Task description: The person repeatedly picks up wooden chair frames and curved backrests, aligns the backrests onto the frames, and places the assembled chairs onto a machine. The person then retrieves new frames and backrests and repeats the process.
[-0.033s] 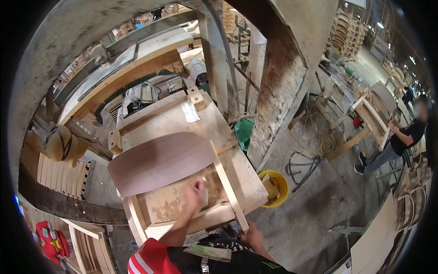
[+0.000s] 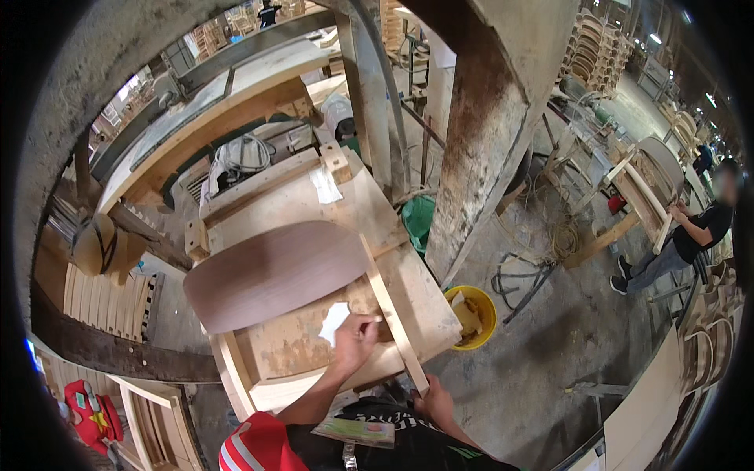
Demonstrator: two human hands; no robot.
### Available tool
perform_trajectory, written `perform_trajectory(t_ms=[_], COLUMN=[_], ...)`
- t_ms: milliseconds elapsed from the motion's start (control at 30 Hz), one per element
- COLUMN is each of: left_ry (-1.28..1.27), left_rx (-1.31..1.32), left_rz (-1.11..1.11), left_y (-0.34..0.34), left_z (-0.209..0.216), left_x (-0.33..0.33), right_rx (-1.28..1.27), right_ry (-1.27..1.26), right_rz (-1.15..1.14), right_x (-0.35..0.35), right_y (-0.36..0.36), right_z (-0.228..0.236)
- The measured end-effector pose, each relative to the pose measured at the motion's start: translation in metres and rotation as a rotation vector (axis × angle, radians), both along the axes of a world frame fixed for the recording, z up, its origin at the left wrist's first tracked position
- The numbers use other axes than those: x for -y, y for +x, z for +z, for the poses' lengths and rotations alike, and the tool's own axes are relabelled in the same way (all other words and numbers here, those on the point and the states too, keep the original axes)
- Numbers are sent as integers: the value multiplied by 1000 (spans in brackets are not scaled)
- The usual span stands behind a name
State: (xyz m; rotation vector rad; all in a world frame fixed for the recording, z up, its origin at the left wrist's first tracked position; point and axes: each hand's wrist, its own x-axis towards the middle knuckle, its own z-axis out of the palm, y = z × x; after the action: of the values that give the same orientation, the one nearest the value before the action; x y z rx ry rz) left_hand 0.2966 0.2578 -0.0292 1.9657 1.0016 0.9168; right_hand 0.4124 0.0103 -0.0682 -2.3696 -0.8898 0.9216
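A light wooden chair frame lies on the workbench (image 2: 424, 302), with a curved brown backrest panel (image 2: 275, 275) at its far end. My left hand (image 2: 355, 344) is over the frame's opening, its fingers closed. A small white paper-like sheet (image 2: 334, 320) sticks out beside those fingers; whether it is sandpaper I cannot tell. Near my body, my right hand (image 2: 434, 399) is wrapped round the near end of the frame's right post (image 2: 395, 322). A curved pale rail (image 2: 314, 385) joins the posts under my left forearm.
A yellow bucket (image 2: 491, 318) with scraps stands on the floor right of the bench. Beyond it rises a worn metal upright (image 2: 479, 157). A wooden block (image 2: 335, 162) and a white paper (image 2: 324, 186) are on the bench's far part. Another person (image 2: 699, 228) works at far right.
My left hand has moved slightly right and nearer to the right post, and the white sheet now shows plainly. My right hand stays on the post's end.
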Motion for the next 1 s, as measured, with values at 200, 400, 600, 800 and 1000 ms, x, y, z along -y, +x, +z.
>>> perform_trajectory(t_ms=[200, 400, 600, 800, 1000], left_ry=[185, 285, -69, 401, -929], left_rx=[112, 86, 54, -468, 372], left_rz=[157, 46, 105, 757, 636], left_y=[141, 154, -11, -273, -366], left_z=[49, 30, 49, 51, 49], left_x=[-66, -131, -24, 23, 49], right_rx=[8, 11, -93, -255, -640], right_ry=[62, 66, -22, 16, 70], right_rz=[3, 91, 109, 303, 246], right_x=[-2, -8, -8, -19, -50], right_y=[-2, 0, 11, 28, 40], right_z=[13, 28, 10, 27, 144])
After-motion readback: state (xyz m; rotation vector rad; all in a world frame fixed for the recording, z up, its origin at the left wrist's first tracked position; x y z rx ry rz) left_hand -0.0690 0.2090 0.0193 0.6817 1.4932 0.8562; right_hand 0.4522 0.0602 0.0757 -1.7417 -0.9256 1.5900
